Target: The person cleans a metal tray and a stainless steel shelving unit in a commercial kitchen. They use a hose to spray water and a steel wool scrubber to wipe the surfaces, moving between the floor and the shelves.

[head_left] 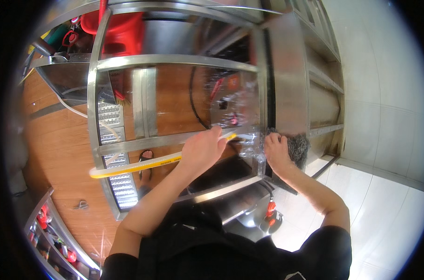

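Observation:
My left hand [202, 152] grips a clear hose with a yellow stripe [138, 167], its end pointing right. Water, blurred, splashes from the hose end over the metal frame [177, 60] and toward the steel panel. In my right hand [277, 152] is a grey wad of steel wool [298, 148], pressed against the lower part of the upright stainless steel panel [289, 77]. My fingers cover part of the wad. Bare steel bars of the frame cross in front of me, and the brown floor [175, 101] shows between them.
A perforated metal drain cover [122, 189] lies below the frame's left side. Red plastic ware [124, 33] stands at the back. A white tiled wall [383, 87] rises on the right. Scissors [81, 205] lie on the floor, near stocked shelves [58, 241]. An orange fitting [270, 209] sits below.

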Tool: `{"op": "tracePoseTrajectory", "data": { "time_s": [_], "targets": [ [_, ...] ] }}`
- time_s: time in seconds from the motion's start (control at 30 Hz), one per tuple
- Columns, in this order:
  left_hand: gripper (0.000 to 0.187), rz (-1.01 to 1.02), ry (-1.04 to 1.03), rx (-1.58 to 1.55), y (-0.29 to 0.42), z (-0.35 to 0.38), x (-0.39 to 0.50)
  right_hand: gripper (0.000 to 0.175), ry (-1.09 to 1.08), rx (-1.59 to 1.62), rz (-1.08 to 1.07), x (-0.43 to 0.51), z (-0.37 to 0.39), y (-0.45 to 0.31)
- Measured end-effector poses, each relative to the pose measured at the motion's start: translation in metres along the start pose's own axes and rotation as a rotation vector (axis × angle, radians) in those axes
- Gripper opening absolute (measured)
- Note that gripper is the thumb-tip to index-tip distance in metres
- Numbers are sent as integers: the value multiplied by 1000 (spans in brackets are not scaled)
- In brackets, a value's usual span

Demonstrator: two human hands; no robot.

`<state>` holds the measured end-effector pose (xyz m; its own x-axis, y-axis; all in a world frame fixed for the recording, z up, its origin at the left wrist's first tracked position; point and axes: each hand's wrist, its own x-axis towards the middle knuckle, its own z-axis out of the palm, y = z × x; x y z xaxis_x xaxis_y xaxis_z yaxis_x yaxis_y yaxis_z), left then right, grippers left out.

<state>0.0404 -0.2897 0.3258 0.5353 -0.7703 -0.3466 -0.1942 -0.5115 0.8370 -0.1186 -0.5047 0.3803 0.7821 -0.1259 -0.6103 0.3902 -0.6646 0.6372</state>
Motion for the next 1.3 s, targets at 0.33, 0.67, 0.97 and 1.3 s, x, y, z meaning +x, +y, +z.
{"op": "tracePoseTrajectory", "data": {
  "time_s": [0.33,0.67,0.97,1.3],
  "targets": [
    [26,46,56,121,-29,-33,-34,41,396,721,427,1,-26,-49],
    [21,-199,259,16,-102,-102,-119,50,837,1125,373,90,-129,-145],
    [19,-352,426,-143,-126,-98,-177,45,1027,1503,137,123,-222,-135],
    [22,-413,513,-240,-125,-109,-193,30,766,1451,330,187,-224,-135]
  ]
}}
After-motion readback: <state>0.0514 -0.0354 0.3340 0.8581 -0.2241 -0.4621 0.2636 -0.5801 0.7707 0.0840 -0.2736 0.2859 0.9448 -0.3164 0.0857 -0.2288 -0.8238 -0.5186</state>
